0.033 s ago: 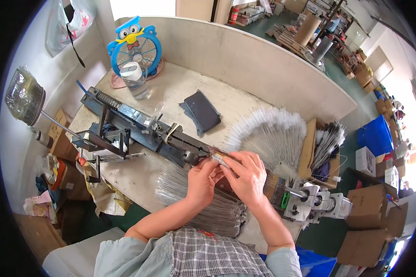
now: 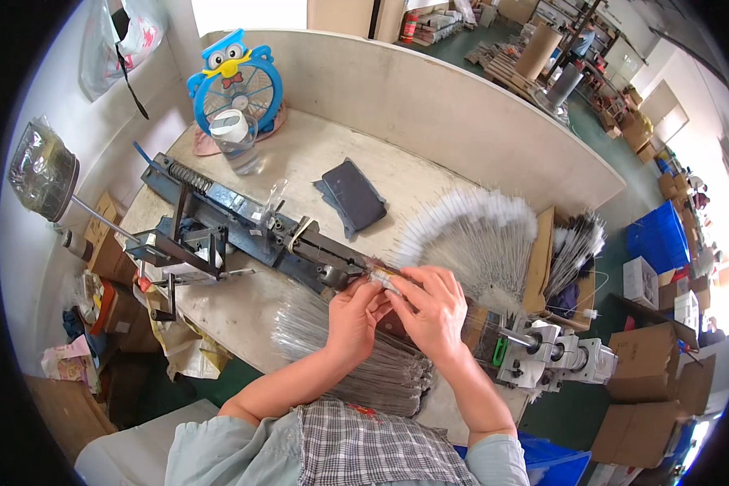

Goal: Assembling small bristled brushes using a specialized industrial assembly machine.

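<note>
My left hand (image 2: 354, 320) and my right hand (image 2: 431, 312) meet at the near right end of a long dark metal bench machine (image 2: 255, 223). Both have their fingers pinched together around a small whitish piece (image 2: 383, 279), mostly covered by the fingertips; its exact kind cannot be made out. Beneath my wrists lies a thick bundle of thin wire-like rods (image 2: 385, 368). To the right of my right hand, a silver clamp-like mechanism (image 2: 555, 354) with a shaft sits at the table's end.
Beyond my hands spreads a fan of white-tipped wire brushes (image 2: 478, 243), beside a cardboard box (image 2: 540, 263) holding darker ones. A phone (image 2: 354, 194) lies on the table (image 2: 300, 146). A plastic cup (image 2: 236, 146) stands before a blue fan (image 2: 236, 85). A hand crank (image 2: 166, 300) juts out at left.
</note>
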